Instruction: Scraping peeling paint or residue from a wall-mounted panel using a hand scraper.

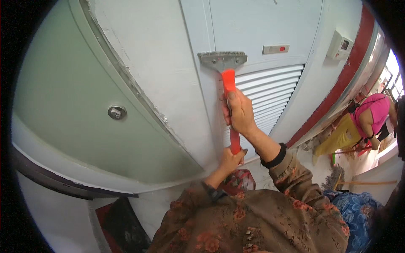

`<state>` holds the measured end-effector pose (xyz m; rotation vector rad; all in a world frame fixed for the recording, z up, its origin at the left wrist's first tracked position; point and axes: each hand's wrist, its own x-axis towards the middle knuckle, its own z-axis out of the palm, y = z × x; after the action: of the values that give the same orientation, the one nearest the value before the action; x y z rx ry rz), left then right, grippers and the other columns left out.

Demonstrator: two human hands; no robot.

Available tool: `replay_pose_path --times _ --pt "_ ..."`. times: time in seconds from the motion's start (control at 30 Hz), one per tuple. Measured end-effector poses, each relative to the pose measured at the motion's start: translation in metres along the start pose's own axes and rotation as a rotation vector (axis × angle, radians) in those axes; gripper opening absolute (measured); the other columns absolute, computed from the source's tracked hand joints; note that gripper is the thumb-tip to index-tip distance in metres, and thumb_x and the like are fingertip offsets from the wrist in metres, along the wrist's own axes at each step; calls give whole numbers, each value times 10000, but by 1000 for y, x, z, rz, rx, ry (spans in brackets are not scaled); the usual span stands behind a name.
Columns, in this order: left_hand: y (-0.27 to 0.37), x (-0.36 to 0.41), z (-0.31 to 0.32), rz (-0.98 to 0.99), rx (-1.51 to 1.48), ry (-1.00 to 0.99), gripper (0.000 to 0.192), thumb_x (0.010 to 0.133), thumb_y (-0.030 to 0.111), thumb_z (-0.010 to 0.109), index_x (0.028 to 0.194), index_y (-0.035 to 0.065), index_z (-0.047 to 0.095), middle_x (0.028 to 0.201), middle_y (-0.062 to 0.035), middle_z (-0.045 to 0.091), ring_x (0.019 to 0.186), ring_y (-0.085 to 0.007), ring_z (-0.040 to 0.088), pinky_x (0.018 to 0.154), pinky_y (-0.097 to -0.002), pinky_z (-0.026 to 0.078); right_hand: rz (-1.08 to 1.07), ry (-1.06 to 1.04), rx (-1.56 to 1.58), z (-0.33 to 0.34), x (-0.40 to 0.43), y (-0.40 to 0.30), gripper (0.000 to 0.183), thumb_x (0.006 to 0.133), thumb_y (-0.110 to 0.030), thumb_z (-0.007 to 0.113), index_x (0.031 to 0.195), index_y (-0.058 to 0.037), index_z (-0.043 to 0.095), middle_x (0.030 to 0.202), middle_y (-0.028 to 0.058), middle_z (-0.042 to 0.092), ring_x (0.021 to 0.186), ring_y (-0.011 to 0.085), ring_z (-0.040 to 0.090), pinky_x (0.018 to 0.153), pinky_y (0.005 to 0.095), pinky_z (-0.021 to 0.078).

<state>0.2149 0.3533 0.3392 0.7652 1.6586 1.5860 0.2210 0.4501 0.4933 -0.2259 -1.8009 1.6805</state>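
Observation:
A long-handled scraper with a wide metal head (223, 60) and a red handle lies against the pale grey door panel (253, 22), its blade edge pointing away from me. My right hand (240, 110) grips the upper part of the handle, thumb on top. Lower down, my left hand (231, 163) is closed round the handle's end. Right of the scraper are white louvre slats (269, 91) and a small latch plate with a red mark (276, 49). Whether the blade touches the panel, I cannot tell for certain.
At the left stands a green door with a round metal lock (117, 112). A white wall box (340, 46) hangs at the upper right. Another person (370, 117) in pink and yellow bends at the far right, near a mop (333, 178). A red plaid bag (239, 181) lies below my hands.

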Motion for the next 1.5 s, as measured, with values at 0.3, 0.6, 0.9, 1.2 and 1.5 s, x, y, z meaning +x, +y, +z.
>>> replay_pose_path --times 0.3,0.6,0.9,1.2,1.5 --pt "-6 2 11 48 -94 42 229 825 174 676 701 11 575 544 -38 573 467 -121 545 445 -288 423 -54 -25 -34 -4 5 3 503 1002 -481 367 969 -8 536 579 20 466 409 88 416 389 235 354" --pt "-12 -8 24 21 -171 64 233 830 168 666 690 14 562 548 -44 565 465 -115 523 459 -275 427 -37 -50 -45 -9 0 10 477 1010 -449 368 970 -5 539 569 24 476 400 84 413 383 240 352" --pt "-8 -22 31 -9 -281 -19 231 839 163 647 696 7 555 555 -47 568 468 -119 522 462 -274 428 -41 -31 -98 -14 -10 18 434 1018 -405 368 962 -12 545 564 14 473 393 81 401 368 240 334" --pt "-3 -19 34 13 -153 -41 198 868 173 642 798 5 564 581 -62 601 496 -136 569 473 -276 435 -47 -26 -102 -17 -8 9 480 1012 -445 375 951 -1 544 567 15 465 386 81 400 365 233 327" --pt "-3 -18 38 8 -260 -22 199 840 139 625 711 11 544 537 -44 553 458 -115 521 443 -273 413 -28 -34 -111 -16 -9 4 492 1013 -448 366 958 10 536 559 17 466 373 84 402 358 232 327"
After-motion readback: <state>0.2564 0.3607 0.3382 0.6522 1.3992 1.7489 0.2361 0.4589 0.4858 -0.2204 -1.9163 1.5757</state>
